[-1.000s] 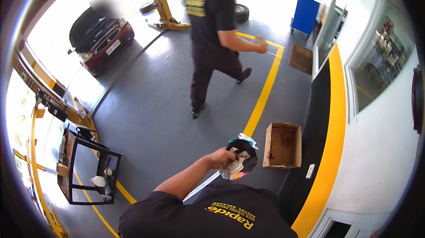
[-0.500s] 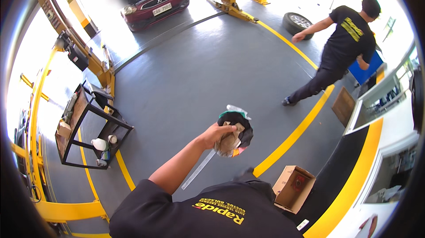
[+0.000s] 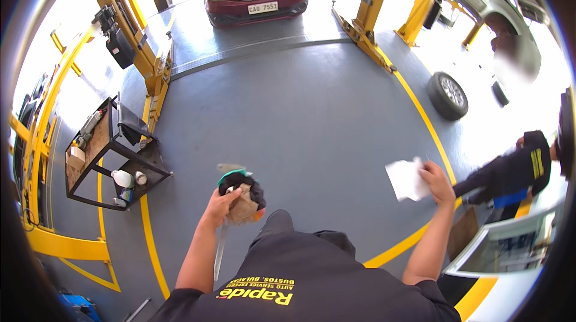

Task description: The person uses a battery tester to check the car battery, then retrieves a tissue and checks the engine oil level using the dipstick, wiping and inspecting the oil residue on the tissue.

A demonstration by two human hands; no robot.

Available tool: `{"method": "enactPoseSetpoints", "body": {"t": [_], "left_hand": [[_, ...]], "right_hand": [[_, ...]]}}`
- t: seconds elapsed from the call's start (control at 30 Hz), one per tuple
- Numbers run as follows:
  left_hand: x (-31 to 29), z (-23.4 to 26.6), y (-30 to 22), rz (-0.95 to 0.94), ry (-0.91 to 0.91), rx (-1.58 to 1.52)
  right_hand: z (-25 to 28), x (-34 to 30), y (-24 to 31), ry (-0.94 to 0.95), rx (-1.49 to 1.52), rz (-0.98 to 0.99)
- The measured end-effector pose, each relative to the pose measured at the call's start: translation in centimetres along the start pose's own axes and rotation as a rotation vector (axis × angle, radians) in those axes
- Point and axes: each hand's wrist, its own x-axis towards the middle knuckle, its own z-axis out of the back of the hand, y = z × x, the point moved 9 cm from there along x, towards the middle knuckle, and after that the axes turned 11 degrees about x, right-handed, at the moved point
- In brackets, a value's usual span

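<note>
My left hand (image 3: 217, 207) is closed around a crumpled bundle (image 3: 243, 207) of black and beige material with a green edge. An orange patch shows at its right side. From below the bundle hangs a long, pale, see-through strip (image 3: 221, 253). Out to the right, my right hand (image 3: 438, 184) pinches a white sheet of paper (image 3: 406, 179) at its right edge. Both hands are held in front of me above the grey floor, well apart. What lies inside the bundle is hidden.
A black-framed cart (image 3: 90, 163) with bottles and a small box stands at left. Yellow lift posts (image 3: 144, 52) flank the bay. A red car (image 3: 258, 4) with its hood up is ahead. At right are a loose wheel (image 3: 447, 95) and a person (image 3: 516, 166) in dark clothes.
My right hand has come into plain view with the white paper. The bundle has shifted left in view. The other person has moved farther right, and the open cardboard box is out of sight.
</note>
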Motion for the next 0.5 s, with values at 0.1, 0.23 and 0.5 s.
{"method": "enactPoseSetpoints", "body": {"t": [0.1, 0.23, 0.5], "left_hand": [[6.2, 2.7, -0.9, -0.020, -0.109, -0.006], [19.5, 5.0, -4.1, -0.035, -0.223, -0.026], [44.4, 2.4, -26.7, -0.281, -0.116, -0.095]], "right_hand": [[-10.1, 14.2, 7.0, 0.273, 0.160, 0.022], [-16.4, 30.8, 10.1, 0.432, 0.291, -0.021], [-14.6, 53.2, 5.3, 0.224, 0.256, -0.232]]}}
